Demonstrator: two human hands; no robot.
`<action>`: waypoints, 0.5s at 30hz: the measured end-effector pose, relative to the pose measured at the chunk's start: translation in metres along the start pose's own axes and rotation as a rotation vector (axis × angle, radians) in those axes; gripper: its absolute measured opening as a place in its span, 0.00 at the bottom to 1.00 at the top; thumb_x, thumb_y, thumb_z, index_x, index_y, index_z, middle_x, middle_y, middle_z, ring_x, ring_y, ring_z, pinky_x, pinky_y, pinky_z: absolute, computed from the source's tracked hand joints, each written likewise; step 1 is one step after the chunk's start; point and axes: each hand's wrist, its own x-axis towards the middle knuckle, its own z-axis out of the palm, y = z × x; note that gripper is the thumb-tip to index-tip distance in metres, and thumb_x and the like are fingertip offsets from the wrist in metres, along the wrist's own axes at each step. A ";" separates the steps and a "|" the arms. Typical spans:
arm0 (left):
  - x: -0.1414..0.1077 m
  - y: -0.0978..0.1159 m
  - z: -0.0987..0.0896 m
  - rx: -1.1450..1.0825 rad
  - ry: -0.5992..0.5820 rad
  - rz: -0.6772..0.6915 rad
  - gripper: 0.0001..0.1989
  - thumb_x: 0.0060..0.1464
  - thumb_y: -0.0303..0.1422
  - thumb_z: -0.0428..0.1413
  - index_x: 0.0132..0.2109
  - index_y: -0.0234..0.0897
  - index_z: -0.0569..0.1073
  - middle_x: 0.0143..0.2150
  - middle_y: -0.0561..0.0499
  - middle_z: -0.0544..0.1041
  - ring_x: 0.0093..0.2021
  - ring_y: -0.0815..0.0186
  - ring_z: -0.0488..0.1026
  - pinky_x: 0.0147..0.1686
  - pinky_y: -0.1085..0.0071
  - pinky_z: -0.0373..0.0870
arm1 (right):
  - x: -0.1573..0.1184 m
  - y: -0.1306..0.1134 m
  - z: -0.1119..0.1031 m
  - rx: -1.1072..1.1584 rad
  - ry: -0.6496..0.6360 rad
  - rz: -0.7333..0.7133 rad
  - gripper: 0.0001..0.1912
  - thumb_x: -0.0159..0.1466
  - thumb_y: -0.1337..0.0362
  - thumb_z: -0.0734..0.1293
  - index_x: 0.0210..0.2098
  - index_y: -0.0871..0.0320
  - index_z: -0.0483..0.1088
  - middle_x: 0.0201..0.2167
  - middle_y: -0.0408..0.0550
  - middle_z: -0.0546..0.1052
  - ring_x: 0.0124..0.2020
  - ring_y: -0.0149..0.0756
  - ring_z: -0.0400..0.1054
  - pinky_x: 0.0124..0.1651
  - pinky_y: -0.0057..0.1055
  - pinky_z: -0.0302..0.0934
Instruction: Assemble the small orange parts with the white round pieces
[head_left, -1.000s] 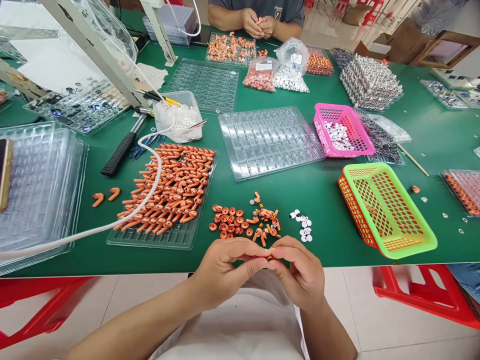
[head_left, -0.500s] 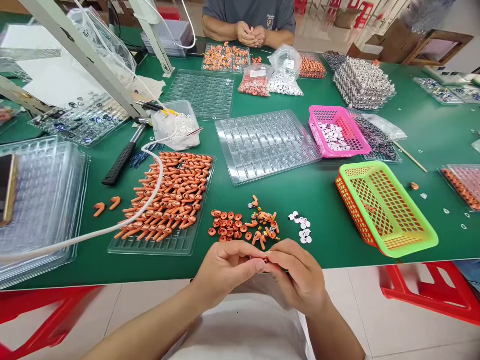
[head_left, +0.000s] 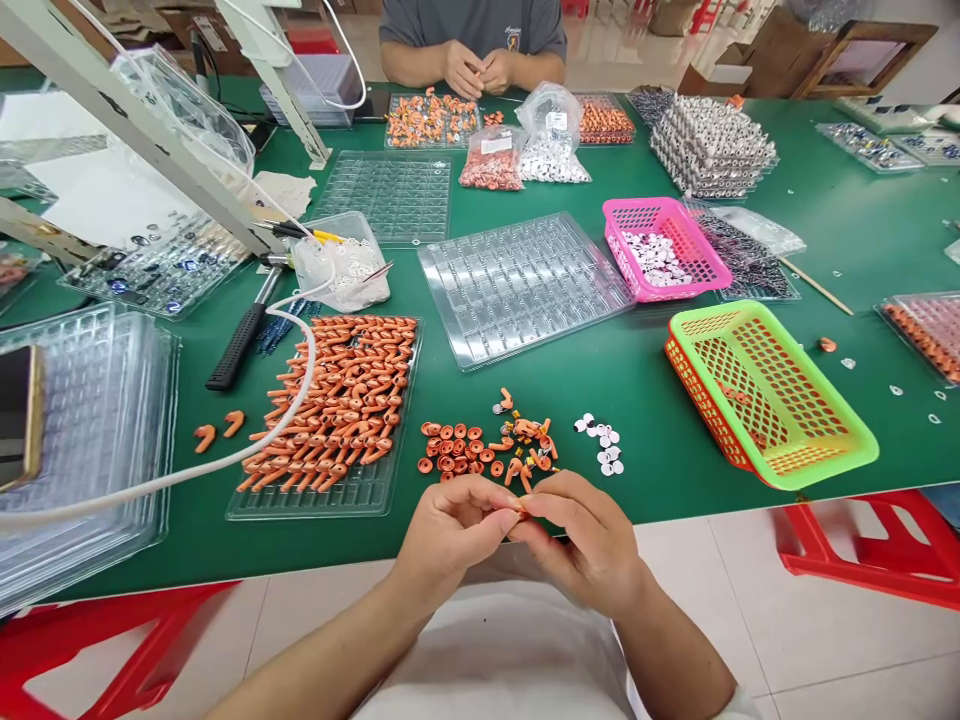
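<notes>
The left hand and right hand meet, fingers nearly closed, pinching a small orange piece between their tips. The fingers hide most of it, so whether its parts are fully joined cannot be told.

Just beyond the fingers lie loose curved pieces, some with metallic or yellow bits showing, with round caps to their left and white discs to their right. Farther left, many orange stems lie in packed rows on a tray, whose slots show along the near edge. The rows look to hold far more than the loose group.

The green desk carries a ridged plastic sheet ahead of the fingers, a pink basket and a green basket to the right, and a hammer to the left. Across it, a person works with both hands together. Red stools stand on pale floor tiles.
</notes>
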 end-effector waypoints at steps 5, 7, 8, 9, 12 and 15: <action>-0.002 0.000 -0.001 -0.024 0.032 -0.018 0.09 0.41 0.34 0.71 0.27 0.36 0.80 0.27 0.51 0.82 0.26 0.69 0.77 0.30 0.75 0.76 | 0.002 -0.003 0.003 0.047 -0.003 0.062 0.16 0.65 0.69 0.67 0.52 0.57 0.68 0.38 0.50 0.75 0.37 0.33 0.71 0.37 0.30 0.71; -0.002 0.001 0.001 -0.048 0.043 -0.021 0.09 0.40 0.34 0.72 0.26 0.36 0.80 0.26 0.52 0.82 0.27 0.70 0.78 0.31 0.76 0.75 | 0.001 -0.004 0.005 0.075 -0.033 0.090 0.18 0.66 0.68 0.66 0.55 0.56 0.67 0.39 0.49 0.74 0.37 0.33 0.70 0.36 0.29 0.70; -0.002 0.002 0.002 -0.064 0.044 -0.023 0.09 0.40 0.34 0.72 0.26 0.37 0.80 0.26 0.52 0.82 0.28 0.70 0.78 0.31 0.77 0.75 | -0.001 -0.004 0.006 0.083 -0.041 0.099 0.18 0.66 0.68 0.65 0.56 0.56 0.66 0.38 0.49 0.73 0.36 0.33 0.69 0.35 0.29 0.70; -0.003 0.002 0.003 -0.082 0.044 -0.028 0.09 0.39 0.34 0.72 0.26 0.37 0.80 0.26 0.52 0.82 0.28 0.70 0.78 0.31 0.78 0.75 | -0.002 -0.005 0.007 0.086 -0.046 0.105 0.19 0.67 0.67 0.65 0.57 0.56 0.66 0.38 0.49 0.73 0.35 0.33 0.69 0.35 0.29 0.69; -0.004 0.004 0.006 -0.128 0.047 -0.060 0.09 0.38 0.33 0.73 0.25 0.37 0.80 0.25 0.52 0.82 0.27 0.71 0.77 0.30 0.78 0.74 | -0.005 -0.005 0.010 0.059 -0.055 0.120 0.18 0.68 0.64 0.63 0.57 0.57 0.66 0.35 0.48 0.72 0.33 0.33 0.67 0.32 0.30 0.67; -0.004 0.004 0.007 -0.154 0.042 -0.078 0.09 0.38 0.32 0.73 0.25 0.37 0.80 0.25 0.52 0.82 0.26 0.71 0.76 0.30 0.78 0.73 | -0.006 -0.002 0.010 0.018 -0.072 0.101 0.18 0.69 0.63 0.62 0.57 0.58 0.66 0.32 0.48 0.73 0.31 0.34 0.66 0.29 0.29 0.63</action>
